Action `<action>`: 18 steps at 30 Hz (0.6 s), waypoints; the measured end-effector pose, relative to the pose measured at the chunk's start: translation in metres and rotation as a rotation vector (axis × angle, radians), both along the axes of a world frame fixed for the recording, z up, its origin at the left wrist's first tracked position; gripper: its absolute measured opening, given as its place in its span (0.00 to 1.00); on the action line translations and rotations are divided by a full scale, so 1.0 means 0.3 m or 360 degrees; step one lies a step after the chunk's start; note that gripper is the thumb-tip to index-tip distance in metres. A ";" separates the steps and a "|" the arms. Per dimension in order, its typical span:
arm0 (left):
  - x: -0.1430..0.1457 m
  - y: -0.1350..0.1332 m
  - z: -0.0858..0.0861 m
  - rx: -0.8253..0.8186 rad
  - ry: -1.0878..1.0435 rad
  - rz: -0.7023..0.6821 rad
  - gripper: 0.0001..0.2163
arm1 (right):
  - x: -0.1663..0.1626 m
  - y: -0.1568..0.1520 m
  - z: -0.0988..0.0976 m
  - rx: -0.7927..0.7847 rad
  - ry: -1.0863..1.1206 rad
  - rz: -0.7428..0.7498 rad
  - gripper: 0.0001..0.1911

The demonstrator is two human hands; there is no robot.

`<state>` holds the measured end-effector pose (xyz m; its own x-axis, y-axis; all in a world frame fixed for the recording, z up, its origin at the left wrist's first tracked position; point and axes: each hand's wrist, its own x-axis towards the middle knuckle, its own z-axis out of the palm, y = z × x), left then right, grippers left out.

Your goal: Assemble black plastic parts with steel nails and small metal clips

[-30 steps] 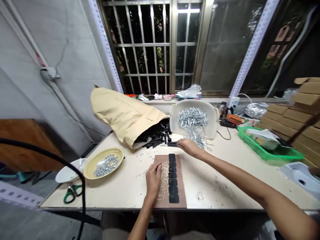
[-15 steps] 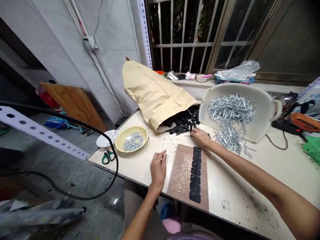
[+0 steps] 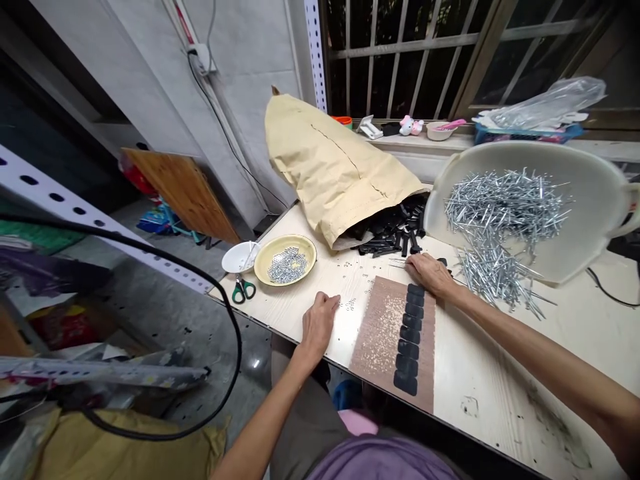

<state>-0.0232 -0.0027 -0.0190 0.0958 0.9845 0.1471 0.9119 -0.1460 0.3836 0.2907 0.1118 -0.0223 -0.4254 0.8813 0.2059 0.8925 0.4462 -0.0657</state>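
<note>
My left hand (image 3: 319, 323) rests on the pale table (image 3: 300, 303), fingers curled down beside several tiny metal bits (image 3: 347, 305), left of a brown board (image 3: 383, 333). A column of black pads (image 3: 409, 337) lies on the board, next to a patch of small pale specks. My right hand (image 3: 427, 273) is closed at the board's far end, on a thin black strip (image 3: 442, 262) partly hidden under it. Silver nails (image 3: 493, 267) spill from a white scoop (image 3: 575, 227) just to its right. Black strips (image 3: 393, 233) pour from a tan paper sack (image 3: 335, 170).
A yellow dish of small screws (image 3: 286, 261), a white bowl (image 3: 240, 256) and green-handled scissors (image 3: 243, 289) sit near the table's left corner. A black cable (image 3: 220, 300) loops in front of a perforated white rail (image 3: 100, 233). A barred window and cluttered sill stand behind.
The view has swung left and down. My left hand has left the board and now lies on the table beside it. My right hand stays at the board's far end.
</note>
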 end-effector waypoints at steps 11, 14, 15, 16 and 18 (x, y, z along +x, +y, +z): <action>0.005 0.027 0.032 -0.0061 -0.0692 0.0083 0.09 | -0.171 -0.227 0.206 0.0041 0.0947 0.0146 0.15; 0.031 0.025 0.074 -0.0334 -0.1591 0.0273 0.15 | -0.267 -0.316 0.246 -0.0097 0.1072 0.0213 0.14; 0.044 0.020 0.091 -0.0466 -0.1882 0.0319 0.17 | -0.294 -0.340 0.253 -0.0118 0.1072 0.0233 0.13; 0.058 0.014 0.108 -0.0584 -0.2132 0.0343 0.18 | -0.317 -0.359 0.256 -0.0125 0.1052 0.0250 0.12; 0.084 -0.001 0.138 -0.0711 -0.2488 0.0343 0.19 | -0.348 -0.385 0.257 -0.0119 0.0963 0.0264 0.12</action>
